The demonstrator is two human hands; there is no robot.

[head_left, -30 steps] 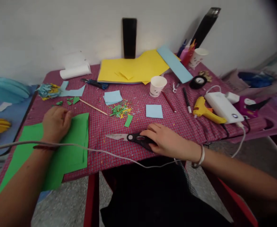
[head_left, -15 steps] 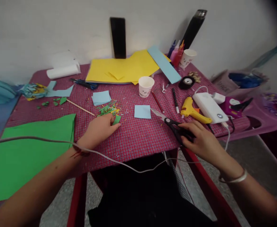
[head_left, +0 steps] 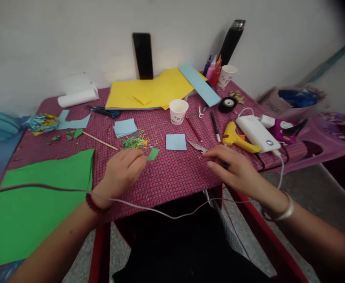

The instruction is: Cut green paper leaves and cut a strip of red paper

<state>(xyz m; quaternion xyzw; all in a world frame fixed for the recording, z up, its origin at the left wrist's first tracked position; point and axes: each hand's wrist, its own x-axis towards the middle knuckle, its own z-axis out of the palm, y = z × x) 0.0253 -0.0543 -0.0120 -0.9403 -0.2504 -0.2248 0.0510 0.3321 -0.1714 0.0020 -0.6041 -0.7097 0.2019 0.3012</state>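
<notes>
My right hand (head_left: 230,167) is closed round the dark handles of a pair of scissors (head_left: 197,147), whose blades point up and left on the table. Just left of the blade tips lies a square of light blue paper (head_left: 176,142). My left hand (head_left: 124,171) rests palm down with its fingers curled; anything inside them is hidden. At its fingertips is a small green paper piece (head_left: 153,154). Behind the knuckles spreads a heap of thin green and yellow paper shreds (head_left: 135,140), and a stack of light blue squares (head_left: 125,127) lies beyond it.
A paper cup (head_left: 178,111), red pencil (head_left: 194,129), black pen (head_left: 215,126), yellow glue gun (head_left: 239,138) and white power bank (head_left: 257,131) stand or lie to the right. Green sheets (head_left: 39,204) cover the left. Yellow sheets (head_left: 149,92) lie at the back. A cable (head_left: 172,217) crosses in front.
My right hand has moved left and up along the scissors, covering their pivot. My left hand has drawn back slightly and curled, and the green piece shows more fully beside its fingers.
</notes>
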